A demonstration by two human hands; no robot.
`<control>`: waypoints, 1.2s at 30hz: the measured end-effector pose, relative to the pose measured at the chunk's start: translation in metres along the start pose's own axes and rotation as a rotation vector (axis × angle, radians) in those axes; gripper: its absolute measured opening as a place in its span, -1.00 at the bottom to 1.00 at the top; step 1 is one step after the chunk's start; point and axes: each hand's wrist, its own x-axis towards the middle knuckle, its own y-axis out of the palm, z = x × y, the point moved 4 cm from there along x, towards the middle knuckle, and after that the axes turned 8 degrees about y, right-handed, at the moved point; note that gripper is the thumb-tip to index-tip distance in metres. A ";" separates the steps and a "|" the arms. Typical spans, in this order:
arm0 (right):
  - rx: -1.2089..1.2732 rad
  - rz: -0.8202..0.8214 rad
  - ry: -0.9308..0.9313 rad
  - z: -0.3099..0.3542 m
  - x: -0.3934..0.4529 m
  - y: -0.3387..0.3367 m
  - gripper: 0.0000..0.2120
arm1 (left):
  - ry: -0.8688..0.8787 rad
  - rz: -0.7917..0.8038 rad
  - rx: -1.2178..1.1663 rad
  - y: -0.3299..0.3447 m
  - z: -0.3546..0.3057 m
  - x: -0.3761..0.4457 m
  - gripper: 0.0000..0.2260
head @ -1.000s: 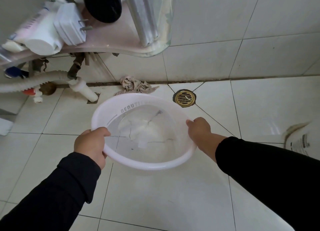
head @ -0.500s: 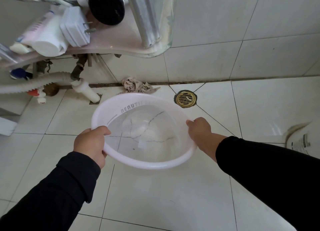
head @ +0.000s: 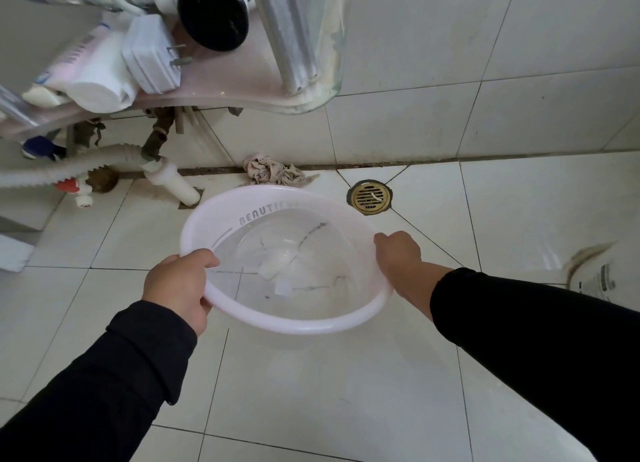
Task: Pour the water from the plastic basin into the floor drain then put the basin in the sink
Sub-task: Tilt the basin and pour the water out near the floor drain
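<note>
A round, translucent white plastic basin [head: 294,323] hangs over the tiled floor with clear water in it. My left hand [head: 176,285] grips its near-left rim, thumb over the edge. My right hand [head: 398,257] holds the right rim. The brass floor drain [head: 369,197] sits in the floor just beyond the basin's far-right edge, near the wall. The sink itself is out of sight; only the glass shelf [head: 242,94] and pipes under it show at the upper left.
A crumpled rag [head: 273,171] lies by the wall left of the drain. A white corrugated hose [head: 69,165] and valves run under the shelf. A white container [head: 602,278] stands at the right edge. Bottles and a plug adapter rest on the shelf.
The basin has stayed in both hands at nearly the same height; the water surface has shifted slightly. The view has drifted a little to the left.
</note>
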 end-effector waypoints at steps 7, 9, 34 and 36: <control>-0.015 -0.007 -0.008 0.003 -0.004 -0.002 -0.76 | 0.014 0.014 0.001 -0.003 -0.002 -0.002 -0.82; -0.025 -0.011 -0.014 0.003 -0.005 -0.002 -0.76 | 0.018 0.013 0.003 -0.003 -0.003 -0.002 -0.83; -0.002 0.006 -0.023 0.006 -0.011 -0.008 -0.80 | 0.015 0.017 -0.026 -0.003 -0.011 -0.016 -0.74; 0.007 0.005 -0.022 0.006 -0.011 -0.008 -0.80 | 0.013 0.020 -0.025 -0.003 -0.012 -0.017 -0.73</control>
